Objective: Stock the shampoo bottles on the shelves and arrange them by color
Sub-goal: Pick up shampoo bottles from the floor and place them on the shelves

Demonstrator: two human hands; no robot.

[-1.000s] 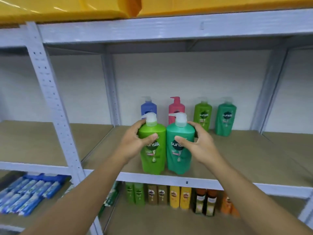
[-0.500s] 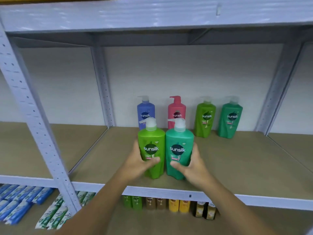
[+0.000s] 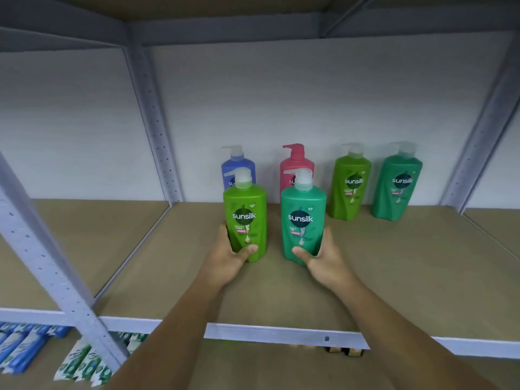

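Head view: the only camera here, looking into a grey metal rack.
Left grip (image 3: 230, 260): a bare hand wrapped round the lower part of a lime-green plastic pump bottle (image 3: 246, 218), thumb across the front, fingers round the far side.
Right grip (image 3: 323, 257): same deal, clamped on the lower part of a teal-green plastic pump bottle (image 3: 302, 220), thumb in front.
Where those two are: upright, side by side with a small gap, labels facing out, about mid-depth on the tan shelf board (image 3: 408, 277). Honestly can't tell if the bases sit on the board or hang just above it.
Back row: four more standing against the white back wall. Left to right, a blue plastic pump bottle (image 3: 237, 170), a pink plastic pump bottle (image 3: 297, 164), a second lime-green bottle (image 3: 351, 184) and a second teal-green bottle (image 3: 398, 184).
Line-up: the held lime one is right in front of the blue, the held teal in front of the pink, partly hiding both.
Rack bits: pale grey perforated upright post (image 3: 42, 263) at front left.
Lower shelf: blue-and-white packets (image 3: 19, 350) far left, green-and-white packets (image 3: 81, 364) beside them, pretty blurry.
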